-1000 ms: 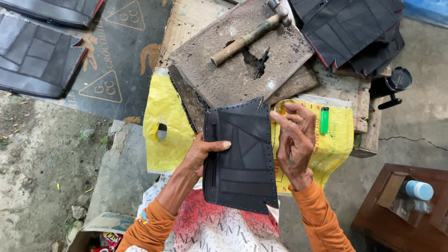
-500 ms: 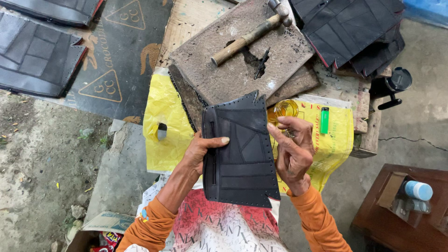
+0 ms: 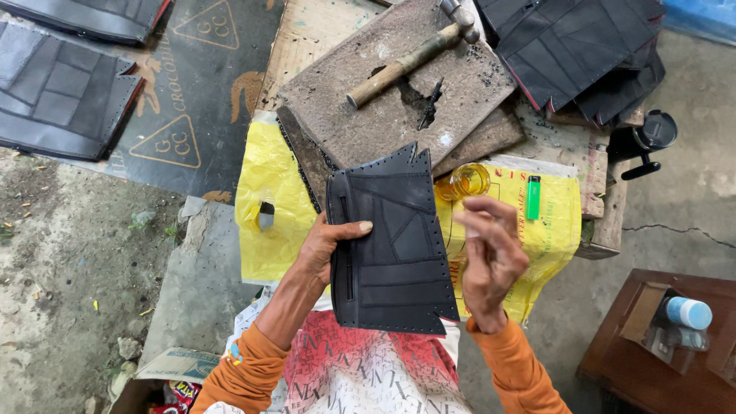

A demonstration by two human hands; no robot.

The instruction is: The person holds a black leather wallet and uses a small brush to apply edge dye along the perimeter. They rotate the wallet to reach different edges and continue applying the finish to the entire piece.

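My left hand (image 3: 331, 244) holds a black stitched panel of rubber pieces (image 3: 392, 253) by its left edge, thumb on its face, above my lap. The panel has punched holes along its border. My right hand (image 3: 491, 257) hovers just right of the panel with fingers pinched together; whether something thin is between them I cannot tell. Both arms wear orange sleeves. A small jar of amber liquid (image 3: 469, 182) and a green lighter (image 3: 533, 196) lie on a yellow sack (image 3: 264, 180) just beyond my right hand.
A hammer (image 3: 410, 55) and a dark punch tool (image 3: 431, 100) rest on a worn board (image 3: 368, 123). Stacked black panels lie at top right (image 3: 575, 46) and far left (image 3: 61, 100). A brown stool (image 3: 652, 368) with a blue-capped bottle (image 3: 688, 312) stands at right.
My right hand has drawn away from the panel's right edge and lifted, fingers pinched. The panel has tilted slightly; my left hand keeps its hold.
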